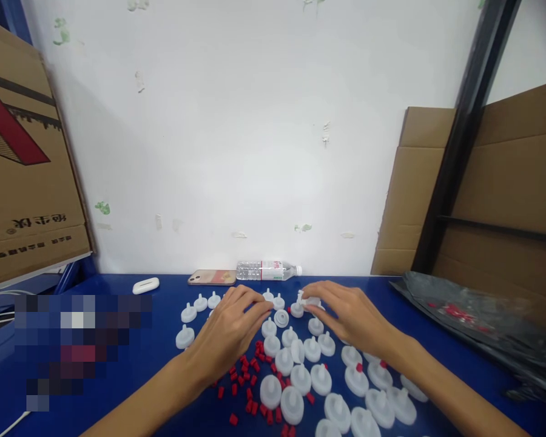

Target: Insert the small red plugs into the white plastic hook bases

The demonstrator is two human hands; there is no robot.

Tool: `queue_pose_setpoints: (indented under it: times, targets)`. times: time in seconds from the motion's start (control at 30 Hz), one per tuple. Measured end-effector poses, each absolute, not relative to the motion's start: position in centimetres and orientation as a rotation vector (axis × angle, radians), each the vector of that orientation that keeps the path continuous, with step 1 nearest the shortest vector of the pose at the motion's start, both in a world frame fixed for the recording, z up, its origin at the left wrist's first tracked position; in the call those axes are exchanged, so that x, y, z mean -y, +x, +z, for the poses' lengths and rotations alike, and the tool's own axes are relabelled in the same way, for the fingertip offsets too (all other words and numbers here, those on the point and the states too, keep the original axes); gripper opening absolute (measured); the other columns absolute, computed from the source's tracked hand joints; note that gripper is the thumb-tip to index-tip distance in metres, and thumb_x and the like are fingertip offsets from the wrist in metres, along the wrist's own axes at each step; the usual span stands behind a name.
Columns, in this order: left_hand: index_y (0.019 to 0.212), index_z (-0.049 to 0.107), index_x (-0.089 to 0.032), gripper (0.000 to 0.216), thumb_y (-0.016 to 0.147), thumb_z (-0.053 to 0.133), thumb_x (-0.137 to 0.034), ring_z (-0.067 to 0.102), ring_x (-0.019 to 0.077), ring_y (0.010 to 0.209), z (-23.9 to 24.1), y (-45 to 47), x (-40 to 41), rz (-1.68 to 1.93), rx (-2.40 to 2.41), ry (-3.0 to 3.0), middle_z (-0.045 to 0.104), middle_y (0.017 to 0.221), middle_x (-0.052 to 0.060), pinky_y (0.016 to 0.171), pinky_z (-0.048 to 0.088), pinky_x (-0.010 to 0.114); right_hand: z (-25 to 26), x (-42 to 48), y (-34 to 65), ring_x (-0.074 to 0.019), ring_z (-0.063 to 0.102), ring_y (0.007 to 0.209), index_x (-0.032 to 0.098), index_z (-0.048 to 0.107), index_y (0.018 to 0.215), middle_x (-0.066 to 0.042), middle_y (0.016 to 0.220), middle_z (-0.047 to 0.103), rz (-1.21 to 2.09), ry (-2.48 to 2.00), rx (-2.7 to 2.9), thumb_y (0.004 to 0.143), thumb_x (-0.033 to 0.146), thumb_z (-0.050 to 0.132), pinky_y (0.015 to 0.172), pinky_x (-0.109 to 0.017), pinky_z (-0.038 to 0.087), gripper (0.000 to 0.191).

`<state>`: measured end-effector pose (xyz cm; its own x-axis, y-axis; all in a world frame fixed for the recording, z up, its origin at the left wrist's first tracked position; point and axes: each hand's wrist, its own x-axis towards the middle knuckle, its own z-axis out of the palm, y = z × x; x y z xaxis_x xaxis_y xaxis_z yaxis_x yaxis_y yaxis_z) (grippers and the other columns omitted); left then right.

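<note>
Several white plastic discs with stems (300,377) lie spread over the blue table (136,376). Small red caps (248,370) are scattered beside them under my left wrist. My left hand (230,334) rests palm down among the discs, fingers curled, and what its fingertips touch is hidden. My right hand (348,315) pinches a white disc (310,301) at its fingertips, just above the table. A few discs on the right carry a red cap (358,368) on the stem.
A phone (212,277) and a lying water bottle (268,270) sit against the white wall. A small white case (145,285) lies at left. Cardboard boxes stand at left (22,176) and right (505,194). A dark plastic bag (477,321) with red pieces lies at right.
</note>
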<state>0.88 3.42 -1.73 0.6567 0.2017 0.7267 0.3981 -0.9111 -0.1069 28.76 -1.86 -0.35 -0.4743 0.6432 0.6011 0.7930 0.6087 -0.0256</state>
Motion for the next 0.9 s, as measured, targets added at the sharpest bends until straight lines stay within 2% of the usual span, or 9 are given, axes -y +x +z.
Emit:
queue_pose_setpoints:
  times: [0.17,0.43,0.77,0.9]
  targets:
    - [0.118,0.060,-0.017,0.024,0.099,0.054,-0.005,0.059,0.0213,0.090,-2.0,1.3,-2.7,-1.168,0.417,-2.612,0.069,0.101,0.006,0.077,0.046,0.036,-0.7,3.0,26.6,-0.0172,0.070,0.103,0.021,0.057,0.121,-0.005,0.110,0.073,-0.392,-0.912,2.351,0.105,0.030,0.052,0.083,-0.029,0.057,0.019]
    - [0.126,0.059,-0.018,0.043,0.092,0.049,0.007,0.054,0.0204,0.084,-2.5,1.5,-2.1,-1.060,0.376,-2.617,0.066,0.101,0.007,0.072,0.042,0.034,-1.2,3.4,26.0,-0.0189,0.069,0.104,0.019,0.056,0.116,-0.007,0.109,0.072,-0.357,-0.820,2.397,0.104,0.027,0.053,0.087,-0.032,0.059,0.015]
    - [0.118,0.061,-0.018,0.024,0.100,0.052,-0.004,0.063,0.0170,0.082,-2.9,1.7,-2.6,-1.054,0.343,-2.697,0.073,0.099,0.003,0.076,0.041,0.035,-1.7,3.0,25.3,-0.0191,0.070,0.101,0.019,0.058,0.109,-0.007,0.109,0.072,-0.438,-0.710,2.358,0.102,0.026,0.057,0.085,-0.034,0.059,0.009]
    - [0.116,0.061,-0.017,0.017,0.103,0.053,-0.009,0.066,0.0168,0.082,-2.4,1.9,-2.2,-1.122,0.289,-2.656,0.075,0.097,0.003,0.074,0.042,0.035,-1.9,3.2,25.4,-0.0194,0.068,0.107,0.019,0.058,0.118,-0.010,0.119,0.069,-0.454,-0.735,2.332,0.102,0.026,0.056,0.087,-0.034,0.059,0.016]
